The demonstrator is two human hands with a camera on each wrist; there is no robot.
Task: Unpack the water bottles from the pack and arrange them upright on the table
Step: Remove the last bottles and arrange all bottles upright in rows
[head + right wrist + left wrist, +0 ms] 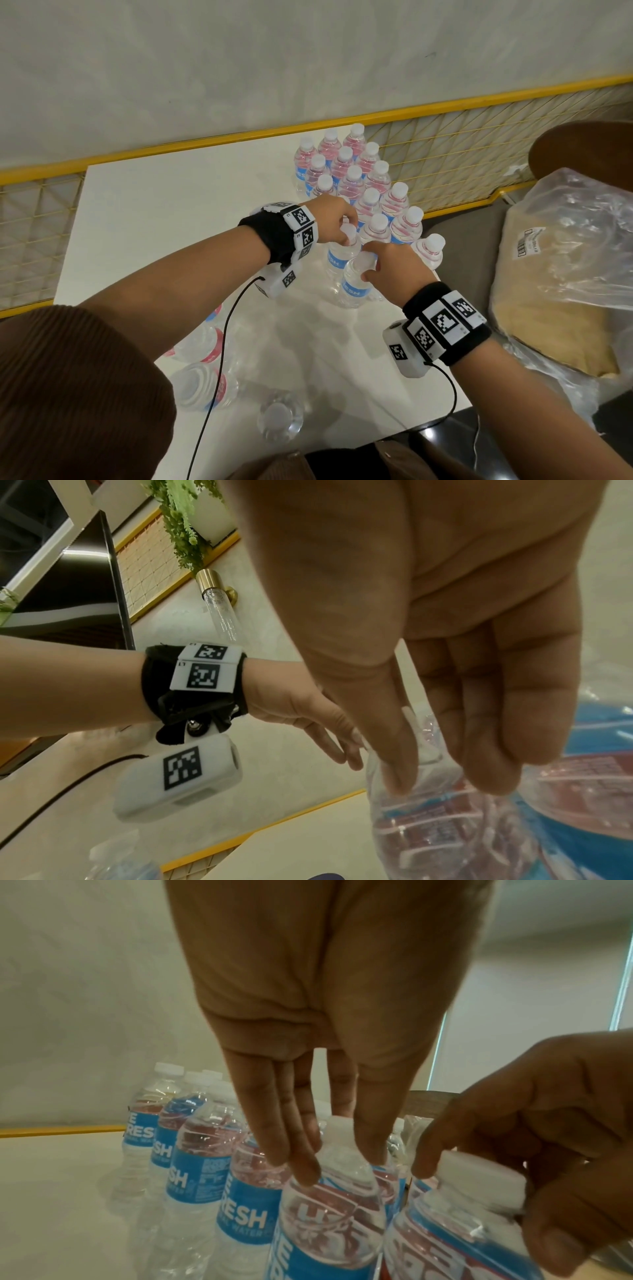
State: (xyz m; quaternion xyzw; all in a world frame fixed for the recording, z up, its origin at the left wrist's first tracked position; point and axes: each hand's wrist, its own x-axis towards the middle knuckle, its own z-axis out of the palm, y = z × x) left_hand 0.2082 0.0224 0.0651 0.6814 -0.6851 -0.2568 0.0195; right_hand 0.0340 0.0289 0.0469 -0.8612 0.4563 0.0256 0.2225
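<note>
Both forearms bare here, with a brown ribbed sleeve (pixel 78 387) bunched up high on the left arm. A black fabric wristband (pixel 270 236) wraps the left wrist, ringed with white square tiles (pixel 301 216), each printed with a black-and-white coded marker. Under that wrist hangs a white rounded camera box (pixel 178 777) with its own marker, a thin black cable (pixel 219 359) trailing off it. Same kit on the right: black band (pixel 459 346), white marker tiles (pixel 445 322), white box (pixel 400 349), and another black cable (pixel 448 380) looping away.
</note>
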